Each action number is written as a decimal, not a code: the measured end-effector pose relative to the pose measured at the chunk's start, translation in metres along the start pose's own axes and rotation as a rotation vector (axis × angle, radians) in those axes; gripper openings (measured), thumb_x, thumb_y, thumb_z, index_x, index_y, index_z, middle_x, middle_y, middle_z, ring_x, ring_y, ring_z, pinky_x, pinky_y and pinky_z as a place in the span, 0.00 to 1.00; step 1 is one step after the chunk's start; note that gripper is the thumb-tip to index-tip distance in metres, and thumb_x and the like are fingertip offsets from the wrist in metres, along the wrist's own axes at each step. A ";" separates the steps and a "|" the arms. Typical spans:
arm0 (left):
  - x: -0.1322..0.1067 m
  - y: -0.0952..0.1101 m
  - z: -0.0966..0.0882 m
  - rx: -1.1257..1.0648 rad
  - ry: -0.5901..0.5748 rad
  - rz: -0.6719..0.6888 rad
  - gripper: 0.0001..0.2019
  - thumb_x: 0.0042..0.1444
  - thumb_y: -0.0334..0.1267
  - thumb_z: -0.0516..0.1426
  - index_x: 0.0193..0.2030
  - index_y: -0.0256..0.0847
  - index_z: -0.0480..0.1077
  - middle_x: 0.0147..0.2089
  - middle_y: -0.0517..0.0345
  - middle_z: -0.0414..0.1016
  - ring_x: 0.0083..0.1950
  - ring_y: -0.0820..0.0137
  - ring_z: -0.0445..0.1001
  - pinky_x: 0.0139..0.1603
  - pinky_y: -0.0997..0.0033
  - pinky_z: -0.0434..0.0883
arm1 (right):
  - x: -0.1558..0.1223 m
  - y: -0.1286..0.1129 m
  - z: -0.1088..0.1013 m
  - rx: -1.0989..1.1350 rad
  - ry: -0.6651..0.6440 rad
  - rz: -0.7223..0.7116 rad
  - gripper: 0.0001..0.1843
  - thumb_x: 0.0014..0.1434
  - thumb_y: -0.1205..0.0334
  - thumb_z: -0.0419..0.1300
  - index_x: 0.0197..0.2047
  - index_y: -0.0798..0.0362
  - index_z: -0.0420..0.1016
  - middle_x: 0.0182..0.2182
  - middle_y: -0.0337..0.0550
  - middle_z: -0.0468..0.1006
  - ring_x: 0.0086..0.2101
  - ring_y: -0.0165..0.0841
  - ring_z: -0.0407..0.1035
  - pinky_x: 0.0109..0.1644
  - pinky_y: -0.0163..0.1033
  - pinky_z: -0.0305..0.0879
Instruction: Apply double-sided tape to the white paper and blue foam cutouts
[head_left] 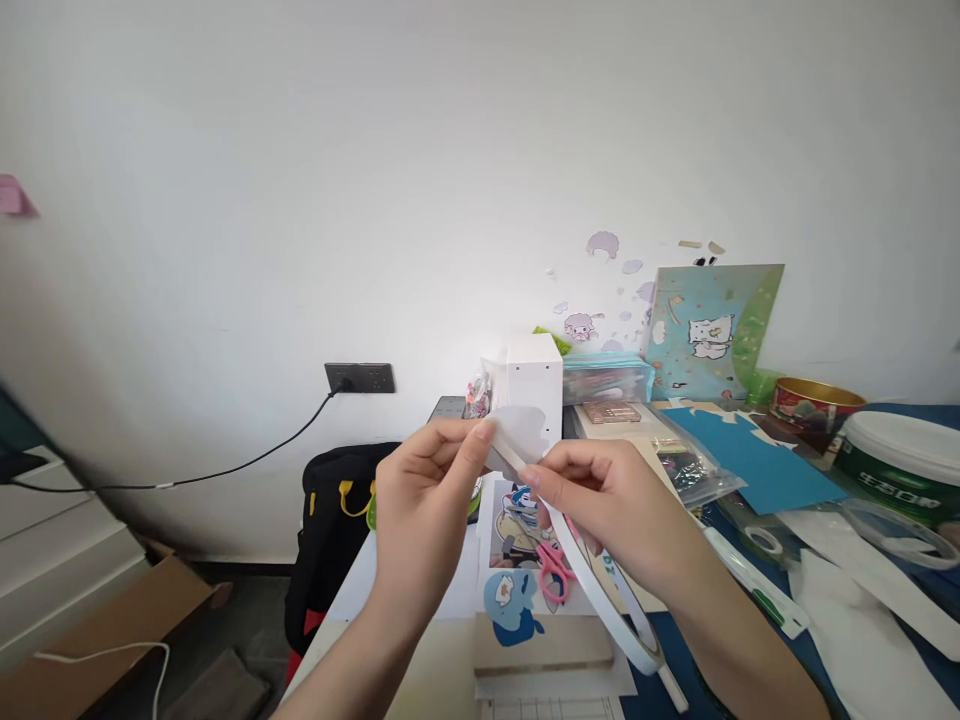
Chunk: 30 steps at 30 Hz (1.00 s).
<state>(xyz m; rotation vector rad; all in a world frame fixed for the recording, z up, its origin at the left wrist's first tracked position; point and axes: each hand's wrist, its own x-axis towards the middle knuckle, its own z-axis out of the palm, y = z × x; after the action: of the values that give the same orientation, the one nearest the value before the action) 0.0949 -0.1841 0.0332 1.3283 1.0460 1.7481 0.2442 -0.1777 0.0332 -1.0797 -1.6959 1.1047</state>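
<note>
Near the frame's middle, the left hand [427, 495] and right hand [611, 495] pinch white paper [523, 425] and tape [598, 602] between thumbs and fingers. The tape loops down to the lower right. Pink scissors [553, 555] lie just below. A black bag [330, 520] sits lower left.

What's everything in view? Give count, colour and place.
paper-like piece: 1, white, centre
tape-like band: 1, white, looping down from centre
scissors: 1, pink handles, below centre
box: 1, white, behind the piece
pouch: 1, clear, blue edge, right of box
wall stickers: several, purple, above pouch
illustrated sheet: 1, mostly blue and green, upright, right
flat sheet: 1, blue, right
tin: 1, red and gold, right
tub: 1, green, white lid, far right
socket: 1, black, left
backpack: 1, black, lower left
smaller items: uncounted, mixed colours, mostly right
left hand: 1, bare, pinching the piece
right hand: 1, bare, pinching the band
</note>
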 end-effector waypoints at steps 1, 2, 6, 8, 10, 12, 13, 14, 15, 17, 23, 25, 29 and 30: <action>0.001 0.000 0.000 -0.017 -0.009 -0.019 0.07 0.51 0.40 0.62 0.27 0.40 0.75 0.23 0.61 0.76 0.27 0.73 0.72 0.31 0.76 0.71 | 0.000 0.000 -0.001 0.004 -0.019 -0.018 0.16 0.57 0.51 0.58 0.25 0.53 0.72 0.16 0.33 0.62 0.16 0.24 0.51 0.17 0.31 0.48; 0.001 0.000 0.000 -0.028 -0.015 -0.035 0.07 0.51 0.40 0.62 0.27 0.39 0.75 0.24 0.60 0.76 0.28 0.72 0.73 0.32 0.75 0.72 | 0.000 0.000 -0.001 0.005 -0.034 -0.033 0.15 0.58 0.52 0.57 0.24 0.53 0.71 0.17 0.33 0.62 0.16 0.24 0.52 0.18 0.32 0.49; 0.001 0.003 0.002 -0.031 0.026 -0.045 0.08 0.50 0.40 0.62 0.25 0.39 0.75 0.24 0.59 0.77 0.29 0.71 0.74 0.32 0.74 0.73 | -0.001 0.000 -0.004 -0.028 -0.040 -0.032 0.12 0.58 0.56 0.56 0.26 0.52 0.71 0.17 0.33 0.62 0.17 0.25 0.54 0.19 0.32 0.50; 0.000 0.005 0.003 -0.010 0.039 -0.044 0.07 0.49 0.40 0.63 0.25 0.39 0.75 0.25 0.59 0.77 0.29 0.71 0.74 0.31 0.75 0.73 | 0.000 0.000 -0.005 -0.044 -0.037 -0.023 0.11 0.58 0.57 0.56 0.27 0.52 0.71 0.18 0.34 0.62 0.18 0.25 0.55 0.19 0.31 0.50; -0.002 0.007 0.003 0.014 0.039 -0.033 0.07 0.49 0.40 0.62 0.25 0.40 0.75 0.25 0.59 0.78 0.29 0.71 0.74 0.30 0.76 0.73 | 0.000 0.000 -0.005 -0.042 -0.038 -0.019 0.10 0.58 0.58 0.56 0.28 0.52 0.71 0.18 0.33 0.62 0.18 0.25 0.55 0.19 0.31 0.51; -0.003 0.008 0.003 0.030 0.040 -0.021 0.07 0.50 0.40 0.62 0.25 0.40 0.75 0.25 0.59 0.78 0.29 0.72 0.74 0.30 0.76 0.73 | 0.001 0.000 -0.004 -0.032 -0.038 -0.021 0.10 0.58 0.58 0.56 0.28 0.52 0.71 0.19 0.33 0.62 0.18 0.24 0.55 0.19 0.31 0.51; -0.003 0.009 0.003 0.035 0.040 -0.016 0.07 0.50 0.40 0.62 0.25 0.40 0.76 0.25 0.60 0.78 0.29 0.72 0.74 0.30 0.77 0.73 | 0.002 0.000 -0.003 -0.027 -0.039 -0.023 0.10 0.58 0.58 0.56 0.28 0.52 0.71 0.19 0.33 0.61 0.18 0.24 0.55 0.19 0.31 0.51; -0.003 0.010 0.003 0.040 0.040 -0.011 0.07 0.50 0.39 0.62 0.25 0.40 0.76 0.25 0.60 0.77 0.29 0.72 0.74 0.30 0.77 0.73 | 0.002 0.000 -0.002 -0.022 -0.036 -0.026 0.10 0.58 0.58 0.56 0.28 0.52 0.71 0.19 0.33 0.61 0.18 0.24 0.55 0.19 0.30 0.51; -0.004 0.010 0.003 0.044 0.038 -0.008 0.07 0.50 0.39 0.62 0.25 0.40 0.76 0.25 0.60 0.77 0.29 0.72 0.74 0.30 0.77 0.74 | 0.002 0.001 -0.002 -0.017 -0.033 -0.027 0.10 0.58 0.58 0.56 0.28 0.52 0.71 0.19 0.33 0.61 0.18 0.24 0.55 0.19 0.30 0.51; -0.004 0.010 0.003 0.050 0.032 -0.005 0.06 0.50 0.39 0.62 0.26 0.40 0.76 0.25 0.60 0.77 0.29 0.72 0.75 0.31 0.77 0.74 | 0.002 0.001 -0.002 -0.008 -0.026 -0.027 0.10 0.58 0.58 0.56 0.27 0.52 0.70 0.19 0.33 0.62 0.17 0.24 0.55 0.19 0.31 0.51; -0.005 0.007 0.001 0.061 -0.034 -0.010 0.07 0.53 0.40 0.61 0.30 0.40 0.76 0.27 0.60 0.78 0.30 0.72 0.74 0.33 0.76 0.75 | 0.003 0.001 -0.002 -0.022 -0.002 -0.033 0.10 0.58 0.60 0.55 0.27 0.52 0.70 0.20 0.33 0.63 0.19 0.24 0.57 0.20 0.31 0.52; -0.004 0.004 0.001 0.046 -0.106 -0.004 0.08 0.55 0.42 0.59 0.34 0.41 0.75 0.30 0.60 0.78 0.32 0.71 0.74 0.34 0.74 0.74 | 0.001 0.000 -0.003 -0.042 -0.001 -0.043 0.09 0.58 0.60 0.55 0.27 0.52 0.70 0.21 0.33 0.64 0.19 0.24 0.58 0.21 0.32 0.53; -0.002 -0.002 0.005 0.087 -0.270 0.018 0.09 0.55 0.42 0.58 0.38 0.40 0.75 0.31 0.59 0.78 0.33 0.70 0.74 0.35 0.74 0.71 | -0.003 -0.002 -0.004 -0.139 0.050 -0.077 0.11 0.58 0.61 0.54 0.25 0.52 0.67 0.19 0.33 0.63 0.19 0.25 0.57 0.22 0.33 0.52; -0.002 -0.003 0.006 0.121 -0.288 0.018 0.09 0.55 0.42 0.59 0.37 0.39 0.76 0.29 0.59 0.77 0.33 0.69 0.73 0.35 0.75 0.70 | -0.004 -0.002 -0.004 -0.162 0.062 -0.085 0.11 0.58 0.61 0.53 0.25 0.52 0.67 0.19 0.33 0.62 0.19 0.25 0.57 0.22 0.33 0.52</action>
<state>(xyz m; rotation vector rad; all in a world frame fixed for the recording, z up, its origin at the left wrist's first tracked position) 0.1012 -0.1835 0.0301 1.6136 0.9894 1.4699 0.2484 -0.1807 0.0360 -1.1193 -1.7884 0.8845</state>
